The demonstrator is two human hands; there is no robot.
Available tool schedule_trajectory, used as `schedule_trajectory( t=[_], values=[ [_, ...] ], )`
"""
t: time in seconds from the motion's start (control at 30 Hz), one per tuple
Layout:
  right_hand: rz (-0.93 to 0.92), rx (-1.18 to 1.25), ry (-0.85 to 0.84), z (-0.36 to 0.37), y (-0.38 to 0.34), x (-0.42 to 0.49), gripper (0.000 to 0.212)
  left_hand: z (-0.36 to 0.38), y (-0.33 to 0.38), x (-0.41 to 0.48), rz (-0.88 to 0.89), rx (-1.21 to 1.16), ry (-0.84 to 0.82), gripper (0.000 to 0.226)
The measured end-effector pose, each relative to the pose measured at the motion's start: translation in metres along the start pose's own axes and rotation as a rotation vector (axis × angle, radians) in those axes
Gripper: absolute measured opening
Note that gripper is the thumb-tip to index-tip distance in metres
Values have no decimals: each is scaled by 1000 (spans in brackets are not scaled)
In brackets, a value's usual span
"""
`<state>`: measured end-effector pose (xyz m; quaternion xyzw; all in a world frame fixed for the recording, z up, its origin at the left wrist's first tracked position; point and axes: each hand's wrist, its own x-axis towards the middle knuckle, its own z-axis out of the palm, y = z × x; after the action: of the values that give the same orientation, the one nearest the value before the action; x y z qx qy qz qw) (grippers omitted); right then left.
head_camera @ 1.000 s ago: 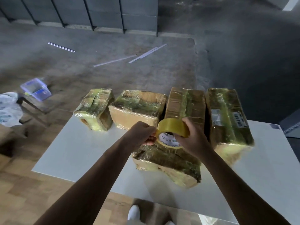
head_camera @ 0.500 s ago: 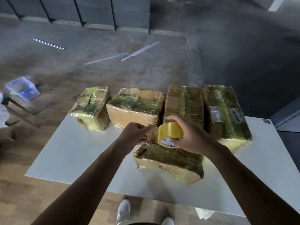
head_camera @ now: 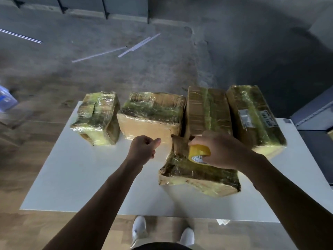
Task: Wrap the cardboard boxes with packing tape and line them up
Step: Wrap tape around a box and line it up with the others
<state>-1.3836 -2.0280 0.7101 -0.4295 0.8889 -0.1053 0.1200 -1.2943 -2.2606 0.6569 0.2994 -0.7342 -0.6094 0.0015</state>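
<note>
The packing tape roll [head_camera: 199, 154] is gripped by the right hand [head_camera: 221, 150] over the near cardboard box [head_camera: 198, 175], whose long axis runs left to right across the table [head_camera: 81, 177]. The left hand [head_camera: 144, 148] is clenched, with nothing seen in it. Just behind, the far side is closed off by a row of four wrapped boxes [head_camera: 151, 114]; the right two point away.

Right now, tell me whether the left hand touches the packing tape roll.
No, the left hand is curled clear of the packing tape roll, which the right hand grips.
</note>
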Motion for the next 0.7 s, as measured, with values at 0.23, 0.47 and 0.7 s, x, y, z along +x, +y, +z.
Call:
schedule_trajectory(
  t=[0.23, 0.47, 0.7],
  values=[
    [102, 58, -97, 4, -7, -6, 50, -2, -17, 6, -46, -49, -85, 27],
    [129, -75, -198, -2, -21, 10, 44, -1, -29, 13, -63, -57, -129, 27],
    [112, -171, -226, 3, -29, 15, 42, 3, -45, 13, -92, -71, -128, 28]
  ],
)
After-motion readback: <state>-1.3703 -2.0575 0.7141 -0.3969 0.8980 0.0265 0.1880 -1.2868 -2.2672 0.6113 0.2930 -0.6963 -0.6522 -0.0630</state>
